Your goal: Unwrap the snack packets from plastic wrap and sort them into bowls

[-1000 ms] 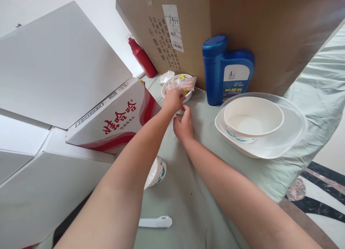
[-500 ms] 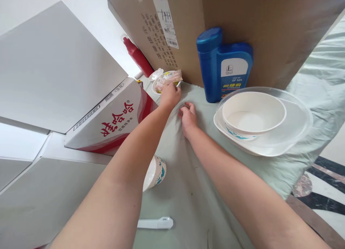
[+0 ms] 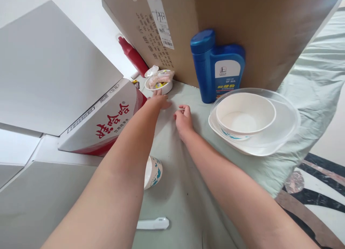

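Note:
My left hand [image 3: 161, 99] is just in front of a small white bowl [image 3: 167, 88], its fingers apart and nothing in them. Across the bowl lies a pinkish clear plastic packet [image 3: 164, 76], with something yellow beneath it. A small white lid or dish leans at the bowl's back left. Lower and to the right, my right hand [image 3: 184, 119] rests on the green cloth, fingers loosely bent and apart, holding nothing. Partly behind my left forearm stands a white paper cup [image 3: 156, 173] with a blue-green pattern. A white plastic handle [image 3: 153, 224] shows below it.
A large cardboard box [image 3: 178, 33] stands at the back, with a blue oil bottle [image 3: 206, 65] before it and a red bottle [image 3: 133, 56] at its left. A white paper bowl [image 3: 245, 114] sits on a clear-lidded tray [image 3: 285, 130]. At left is a water carton [image 3: 113, 123].
My left hand has let go of the plastic packet, which now lies on the bowl, and has drawn back toward me. The view has shifted slightly; my right hand stays on the cloth.

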A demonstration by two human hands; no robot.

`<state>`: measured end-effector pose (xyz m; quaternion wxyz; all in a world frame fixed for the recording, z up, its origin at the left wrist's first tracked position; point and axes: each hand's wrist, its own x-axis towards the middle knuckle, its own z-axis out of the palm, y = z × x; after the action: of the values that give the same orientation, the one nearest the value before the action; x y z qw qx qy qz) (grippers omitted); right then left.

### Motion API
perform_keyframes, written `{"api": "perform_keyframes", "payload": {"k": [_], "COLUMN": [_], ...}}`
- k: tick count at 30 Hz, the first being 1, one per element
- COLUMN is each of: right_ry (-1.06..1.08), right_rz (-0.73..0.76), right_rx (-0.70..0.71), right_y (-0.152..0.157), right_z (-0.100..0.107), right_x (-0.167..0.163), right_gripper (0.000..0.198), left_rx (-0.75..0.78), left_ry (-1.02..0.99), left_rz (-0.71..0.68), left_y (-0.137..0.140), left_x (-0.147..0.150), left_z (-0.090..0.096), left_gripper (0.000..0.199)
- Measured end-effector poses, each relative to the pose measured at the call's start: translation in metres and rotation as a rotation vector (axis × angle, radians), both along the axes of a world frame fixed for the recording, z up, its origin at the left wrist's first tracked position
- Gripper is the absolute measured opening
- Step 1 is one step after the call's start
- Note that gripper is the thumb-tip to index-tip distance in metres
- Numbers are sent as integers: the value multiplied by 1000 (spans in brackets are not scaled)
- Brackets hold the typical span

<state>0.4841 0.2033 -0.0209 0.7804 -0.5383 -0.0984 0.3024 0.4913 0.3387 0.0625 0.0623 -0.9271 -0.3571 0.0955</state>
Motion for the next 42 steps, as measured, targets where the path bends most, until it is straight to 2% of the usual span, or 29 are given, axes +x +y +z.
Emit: {"api": "perform_keyframes", "payload": {"k": [2,3,7,10,13,15,17,19,22,25,28,30,32,34,36,39,42], "right_ry": [-65,-93,-126,-142,-200,-297,-416,-522,-661,-747,-788,-808,-825,-835,-837,-855,-894], "right_rz": [5,7,25,30,58,82,97,107,126,142,144,144,145,150,161,177,172], "right_rx": [-41,-57,-65,-60,-63,-83,-114,-141,-183,-221,-216,-207,-220,-258,-302,-353,-400], "right_y": [-1,-2,-8,-15,-19,-19,-18,-17,-16,-16,-16,-16,-18,-20,-22,-25,-28], "right_z": [0,0,7,13,15,13,10,6,3,0,-4,-5,-4,-1,3,9,14], "right_x": [-1,-1,-4,-6,-10,-12,-15,-18,-23,-25,-25,-26,-26,-27,-28,-29,-33], "right_gripper": [25,25,24,23,22,22,22,23,24,25,25,26,27,28,28,30,33], "left_rx": [19,30,72,137,195,162,126,108,-12,-152,-133,-147,-203,-250,-271,-264,-249], "left_ry": [110,122,55,-20,-101,-180,-306,-432,-527,-547,-611,-619,-596,-573,-570,-607,-646], "left_rz": [42,20,-177,-237,-218,-194,-130,7,264,407,321,196,101,53,45,98,192], "left_y": [-9,-14,-35,-58,-90,-113,-131,-146,-164,-185,-206,-213,-213,-207,-201,-198,-211], "left_x": [-10,-15,-33,-51,-89,-128,-176,-226,-296,-340,-348,-338,-324,-311,-304,-306,-326], "left_z": [7,12,35,54,69,77,81,79,65,45,31,26,21,14,8,4,12], "left_gripper": [51,49,41,29,16,22,28,35,39,40,31,17,24,20,9,7,27]}}
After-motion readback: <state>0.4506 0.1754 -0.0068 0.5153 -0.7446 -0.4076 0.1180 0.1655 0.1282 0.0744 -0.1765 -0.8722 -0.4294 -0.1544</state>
